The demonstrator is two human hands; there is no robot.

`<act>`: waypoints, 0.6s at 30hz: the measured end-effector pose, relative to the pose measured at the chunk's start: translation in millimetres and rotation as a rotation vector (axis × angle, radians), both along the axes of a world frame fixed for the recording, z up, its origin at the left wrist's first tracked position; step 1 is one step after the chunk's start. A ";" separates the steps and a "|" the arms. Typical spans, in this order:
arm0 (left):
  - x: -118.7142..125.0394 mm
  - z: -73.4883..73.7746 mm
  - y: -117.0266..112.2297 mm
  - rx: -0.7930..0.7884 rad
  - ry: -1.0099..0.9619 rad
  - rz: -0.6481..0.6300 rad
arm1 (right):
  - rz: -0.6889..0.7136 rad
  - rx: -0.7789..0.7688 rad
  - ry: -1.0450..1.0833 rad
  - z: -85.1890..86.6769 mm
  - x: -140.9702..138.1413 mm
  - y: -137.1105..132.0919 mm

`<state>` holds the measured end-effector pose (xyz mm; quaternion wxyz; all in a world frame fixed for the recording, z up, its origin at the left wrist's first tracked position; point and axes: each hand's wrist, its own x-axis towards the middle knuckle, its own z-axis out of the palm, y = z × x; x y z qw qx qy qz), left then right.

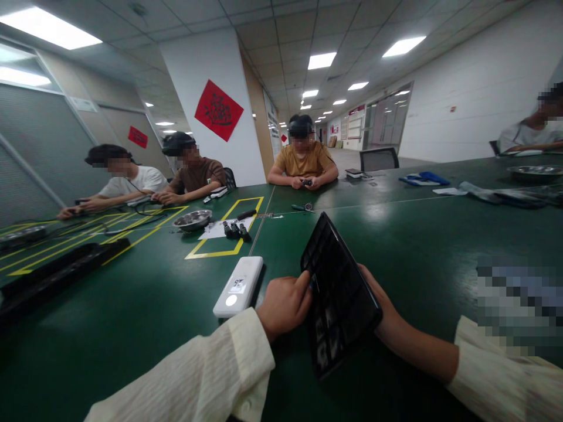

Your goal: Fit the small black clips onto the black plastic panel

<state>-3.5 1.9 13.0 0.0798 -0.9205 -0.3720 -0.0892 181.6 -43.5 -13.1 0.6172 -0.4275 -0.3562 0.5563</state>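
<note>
The right hand [382, 298] is gripping the tablet [341, 293] over the bench [176, 334]; the left hand [284, 302] is touching its screen, grip unclear. It's probably feeling stiff, slick, fragile, favouring 2-edge holds.

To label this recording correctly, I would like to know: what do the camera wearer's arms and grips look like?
The left sleeve is long, cream and crinkled, its cuff with a button. The right sleeve is similarly pale. The left grip and right grip show no gloves.
</note>
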 end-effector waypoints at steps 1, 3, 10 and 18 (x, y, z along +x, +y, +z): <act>0.1 0.3 -0.7 0.005 -0.002 0.007 | 0.006 0.000 -0.005 -0.2 0.1 0.4; 0.2 0.5 -1.9 0.007 -0.001 0.025 | 0.008 -0.001 -0.018 -0.3 0.5 0.7; 0.6 0.2 -0.3 -0.044 -0.015 0.041 | 0.004 0.018 -0.061 0.0 1.7 0.1; 1.3 -4.3 2.7 -0.116 -0.068 0.140 | 0.011 0.018 -0.082 -2.2 2.0 1.3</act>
